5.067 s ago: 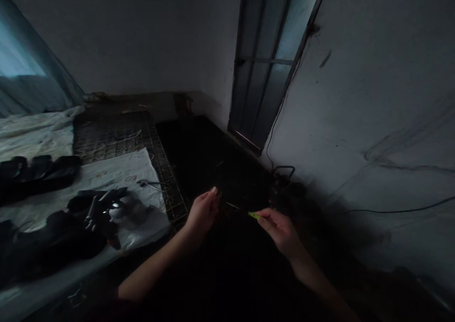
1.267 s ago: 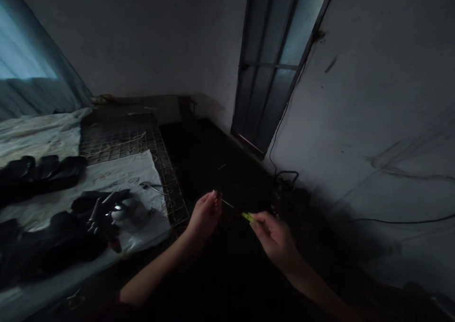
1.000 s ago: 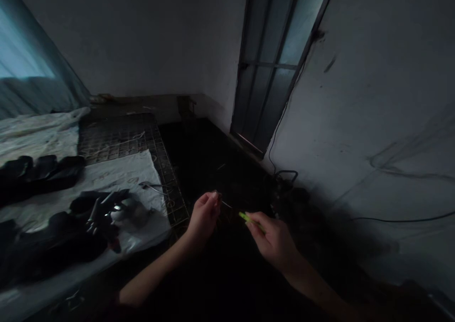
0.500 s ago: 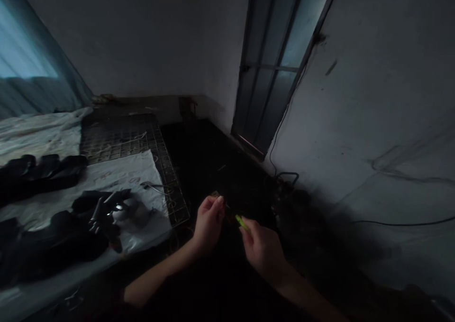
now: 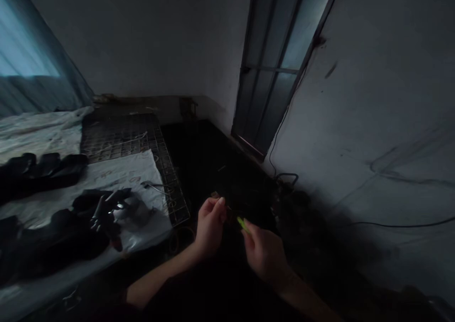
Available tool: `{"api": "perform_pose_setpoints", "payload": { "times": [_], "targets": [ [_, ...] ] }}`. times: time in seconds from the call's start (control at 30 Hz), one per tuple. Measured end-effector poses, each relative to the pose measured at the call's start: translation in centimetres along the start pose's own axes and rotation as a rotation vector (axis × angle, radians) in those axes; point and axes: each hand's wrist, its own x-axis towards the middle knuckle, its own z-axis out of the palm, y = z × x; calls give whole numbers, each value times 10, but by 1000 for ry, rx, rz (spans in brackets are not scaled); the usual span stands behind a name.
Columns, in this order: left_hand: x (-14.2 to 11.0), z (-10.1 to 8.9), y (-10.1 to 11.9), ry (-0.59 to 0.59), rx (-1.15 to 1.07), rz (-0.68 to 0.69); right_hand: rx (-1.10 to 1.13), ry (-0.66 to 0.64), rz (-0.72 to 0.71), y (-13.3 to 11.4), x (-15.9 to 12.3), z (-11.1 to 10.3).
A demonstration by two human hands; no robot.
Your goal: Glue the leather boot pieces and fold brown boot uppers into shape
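My left hand (image 5: 210,225) is raised over the dark floor, its thumb and fingers pinched on a small brownish piece (image 5: 215,195) whose kind is too dim to make out. To the right of it, my right hand (image 5: 263,251) is closed around a bright yellow-green handle (image 5: 243,225). The handle's front end points toward the left hand, with a gap between the two hands. Whatever extends from the handle's tip is lost in the dark.
On the left stands a wire-mesh table (image 5: 172,179) partly covered by a white sheet (image 5: 142,163). Dark objects (image 5: 46,168), a silvery tool (image 5: 101,210) and pliers-like handles (image 5: 154,187) lie on it. A machine with a bar handle (image 5: 287,177) stands by the right wall, near a door (image 5: 268,70).
Both hands keep nearly the same place and grip, shifting only slightly. The view has dimmed a little.
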Motion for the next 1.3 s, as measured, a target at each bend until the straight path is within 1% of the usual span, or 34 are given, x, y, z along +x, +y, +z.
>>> {"api": "perform_pose_setpoints", "payload": {
  "times": [0.1,0.2,0.27,0.37,0.4,0.5,0.57,0.77,0.87,0.93,1.0,1.07,1.13,1.23,1.3],
  "targets": [
    [4,-3,2,52,-32,50,-50,27,-1,5,1,-3],
    [10,-8,5,115,-68,105,-123,84,98,13,2,-8],
    [12,-12,6,104,-101,59,-48,57,115,16,2,-12],
    [14,-14,5,36,-180,-89,183,-60,51,13,2,-16],
    [14,-14,4,12,-205,-130,232,-78,37,11,3,-17],
    [14,-14,3,-41,-248,-200,274,-79,36,6,7,-20],
    [13,-13,3,-50,-244,-206,269,-79,40,5,10,-22],
    [7,-9,3,-76,-184,-160,271,-103,53,4,14,-24],
    [6,-10,3,-64,-132,-128,305,-116,57,6,13,-26],
    [6,-10,3,-51,-96,-96,385,-159,112,8,15,-29],
    [5,-10,3,-45,-67,-74,477,-227,219,11,18,-34],
    [4,-10,3,-39,-33,-50,492,-273,293,11,22,-38],
    [3,-9,3,-22,2,-7,405,-263,278,10,25,-39],
    [2,-6,3,0,27,88,257,-189,182,3,23,-35],
    [1,-5,4,2,13,114,197,-145,128,-1,20,-29]
  ]
}}
